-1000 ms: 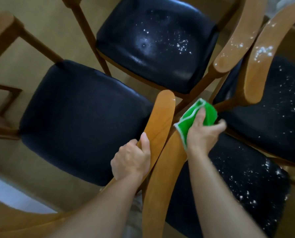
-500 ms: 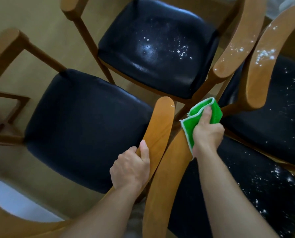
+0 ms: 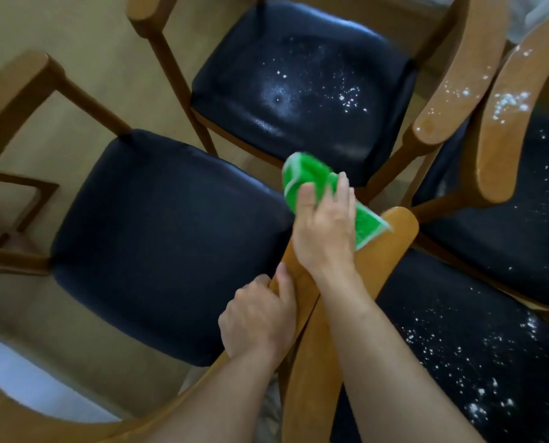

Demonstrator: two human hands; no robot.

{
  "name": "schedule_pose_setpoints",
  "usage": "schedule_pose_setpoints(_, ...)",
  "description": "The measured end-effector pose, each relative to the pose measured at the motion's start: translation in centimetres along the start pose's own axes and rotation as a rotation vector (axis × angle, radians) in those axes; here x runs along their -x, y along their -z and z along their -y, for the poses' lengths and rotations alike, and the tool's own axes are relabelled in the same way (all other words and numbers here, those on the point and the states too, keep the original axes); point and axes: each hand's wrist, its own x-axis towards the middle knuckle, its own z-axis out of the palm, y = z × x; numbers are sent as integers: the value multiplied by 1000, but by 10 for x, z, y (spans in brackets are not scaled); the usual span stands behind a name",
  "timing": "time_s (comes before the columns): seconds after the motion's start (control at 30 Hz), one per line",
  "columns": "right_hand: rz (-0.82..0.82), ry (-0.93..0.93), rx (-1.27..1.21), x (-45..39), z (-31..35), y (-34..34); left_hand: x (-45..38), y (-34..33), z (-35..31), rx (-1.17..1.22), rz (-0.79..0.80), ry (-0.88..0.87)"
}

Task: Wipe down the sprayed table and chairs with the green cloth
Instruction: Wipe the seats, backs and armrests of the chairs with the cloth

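Note:
Several wooden chairs with black padded seats stand close together. My right hand (image 3: 325, 228) grips the green cloth (image 3: 305, 179), blurred, over the tip of the left chair's curved backrest (image 3: 293, 276). Lower down, my left hand (image 3: 257, 318) clasps that same backrest. The seat of the left chair (image 3: 164, 238) looks free of droplets. White spray droplets speckle the far chair's seat (image 3: 301, 87), the near right seat (image 3: 458, 346) and the far right seat (image 3: 516, 219). A second backrest (image 3: 391, 251) lies under the cloth's trailing corner.
Two more wooden backrests (image 3: 461, 71) rise at the upper right, dotted with white foam. Tan floor (image 3: 84, 49) shows between the chairs. A pale curved surface (image 3: 17, 385) sits at the lower left behind a wooden rim.
My right hand has swung the cloth leftward, from the right chair's backrest end onto the top of the left chair's backrest. My left hand keeps its hold. The view has shifted.

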Motion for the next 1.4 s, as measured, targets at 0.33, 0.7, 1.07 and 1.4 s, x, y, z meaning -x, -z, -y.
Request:
schedule_pose_setpoints(0.33, 63, -175, -7, -36, -7, 5, 0, 0, 0, -20, -15, -22)
schedule_pose_setpoints(0.7, 194, -6, 51, 56, -6, 24, -3, -1, -1, -18, 61, 23)
schedule_pose_setpoints(1.07, -336, -461, -1037, 78, -36, 143, -2, 1, -2, 44, 38, -45)
schedule_pose_setpoints(1.4, 112, -49, 341, 37, -62, 40, -3, -2, 2, 24, 14, -45)
